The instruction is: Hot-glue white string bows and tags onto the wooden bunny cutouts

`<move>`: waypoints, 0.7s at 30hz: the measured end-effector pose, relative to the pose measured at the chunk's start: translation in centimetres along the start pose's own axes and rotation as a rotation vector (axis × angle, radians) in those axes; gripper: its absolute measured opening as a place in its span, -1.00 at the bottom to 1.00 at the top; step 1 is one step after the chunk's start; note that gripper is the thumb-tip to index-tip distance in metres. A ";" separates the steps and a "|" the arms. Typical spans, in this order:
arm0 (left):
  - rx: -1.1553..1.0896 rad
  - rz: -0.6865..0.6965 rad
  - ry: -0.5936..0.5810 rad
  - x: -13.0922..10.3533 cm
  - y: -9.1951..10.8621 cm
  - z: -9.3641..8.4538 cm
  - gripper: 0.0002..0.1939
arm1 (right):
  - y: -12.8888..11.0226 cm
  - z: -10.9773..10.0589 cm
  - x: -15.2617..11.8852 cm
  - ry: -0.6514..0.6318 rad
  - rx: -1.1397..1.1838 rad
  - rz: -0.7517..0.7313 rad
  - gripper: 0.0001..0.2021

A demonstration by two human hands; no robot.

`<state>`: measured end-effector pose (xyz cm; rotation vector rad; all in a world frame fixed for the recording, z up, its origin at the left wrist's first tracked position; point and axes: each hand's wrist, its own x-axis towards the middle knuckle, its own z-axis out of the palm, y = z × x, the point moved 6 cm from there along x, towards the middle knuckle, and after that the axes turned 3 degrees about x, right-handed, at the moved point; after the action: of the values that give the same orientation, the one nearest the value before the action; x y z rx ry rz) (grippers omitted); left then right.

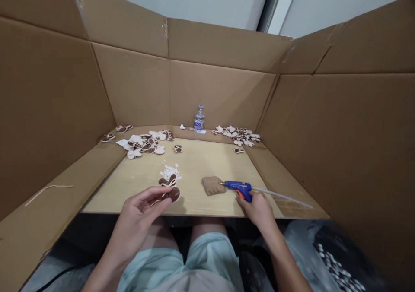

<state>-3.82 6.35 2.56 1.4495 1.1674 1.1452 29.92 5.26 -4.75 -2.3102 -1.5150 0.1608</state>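
My left hand [144, 207] pinches a brown bunny-shaped piece with pale cord [174, 194] near the board's front edge. Just beyond it lies a small heap of white tags [170, 172]. On the right, my right hand [257, 207] is closed around the handle of a blue glue gun [238, 186] with an orange trigger. A clear glue stick [285, 195] sticks out of its back. The nozzle points left and rests at a brown cloth pad [213, 185].
Piles of brown and white pieces lie at the back left [147, 144] and back right [238, 135]. A small bottle [199, 119] stands at the back. Cardboard walls [220, 97] surround the board [194, 158]. A loose cord [48, 188] lies at left.
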 end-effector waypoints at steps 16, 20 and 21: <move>-0.080 -0.017 0.070 1.6 -0.9 -2.7 -0.78 | -7.1 -0.4 0.3 0.077 0.193 -0.397 -0.70; -0.070 -0.005 0.083 2.0 -1.1 -3.2 -0.78 | -15.5 2.1 2.5 -0.177 0.208 -0.706 -0.76; -0.068 -0.007 0.084 2.1 -1.1 -3.3 -0.77 | -17.4 2.8 3.3 -0.219 0.195 -0.765 -0.74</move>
<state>-6.94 8.88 2.17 1.3562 1.1790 1.2393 15.44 15.06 -0.60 -1.4683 -2.2570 0.3379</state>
